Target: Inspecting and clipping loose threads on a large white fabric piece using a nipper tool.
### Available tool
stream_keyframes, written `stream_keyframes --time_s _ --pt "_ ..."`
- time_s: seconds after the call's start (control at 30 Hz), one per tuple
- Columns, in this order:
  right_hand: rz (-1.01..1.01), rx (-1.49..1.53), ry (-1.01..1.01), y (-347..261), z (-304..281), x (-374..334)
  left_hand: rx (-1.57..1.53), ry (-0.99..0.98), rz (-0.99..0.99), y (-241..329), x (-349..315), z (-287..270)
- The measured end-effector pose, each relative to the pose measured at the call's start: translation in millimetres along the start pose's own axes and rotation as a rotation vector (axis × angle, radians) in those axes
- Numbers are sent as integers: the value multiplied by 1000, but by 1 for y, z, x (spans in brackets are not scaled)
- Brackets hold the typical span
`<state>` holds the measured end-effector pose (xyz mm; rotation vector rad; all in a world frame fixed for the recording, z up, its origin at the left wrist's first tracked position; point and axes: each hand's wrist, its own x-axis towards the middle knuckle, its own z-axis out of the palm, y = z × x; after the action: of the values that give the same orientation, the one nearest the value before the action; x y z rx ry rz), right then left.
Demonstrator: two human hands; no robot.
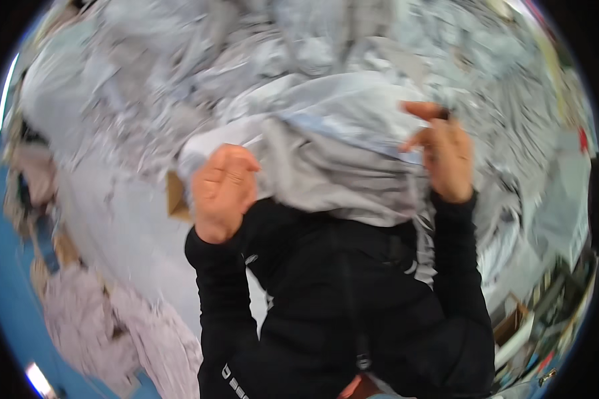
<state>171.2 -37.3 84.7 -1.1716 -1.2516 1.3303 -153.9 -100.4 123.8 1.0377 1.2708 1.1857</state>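
In front of my body a light grey cloth (336, 173) lies bunched, a pale blue strip (343, 136) running along its upper part. My left hand (224, 189) is closed at the cloth's left edge, fingers curled and seemingly pinching it; the fingertips are partly hidden. At the right edge my right hand (448, 156) has its thumb and forefinger stretched apart, close to the cloth. A small dark thing (444, 113) shows at the fingers of that hand, too blurred to name. Both hands are smeared somewhat by motion.
Heaps of pale grey and white cloth (153, 66) spread beyond and around my hands. A brown cardboard piece (177, 196) stands beside my left wrist. Pinkish cloth (90, 326) lies at lower left by the blue floor (0, 279). Boxes (512, 326) crowd the lower right.
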Motion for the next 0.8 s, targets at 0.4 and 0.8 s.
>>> stream_keyframes --time_s 0.4,0.8 --pt "66 198 201 83 -128 7 1380 560 -131 -150 -72 -385" --pt "268 -9 439 80 -95 -19 1567 823 -361 -147 -76 -478"
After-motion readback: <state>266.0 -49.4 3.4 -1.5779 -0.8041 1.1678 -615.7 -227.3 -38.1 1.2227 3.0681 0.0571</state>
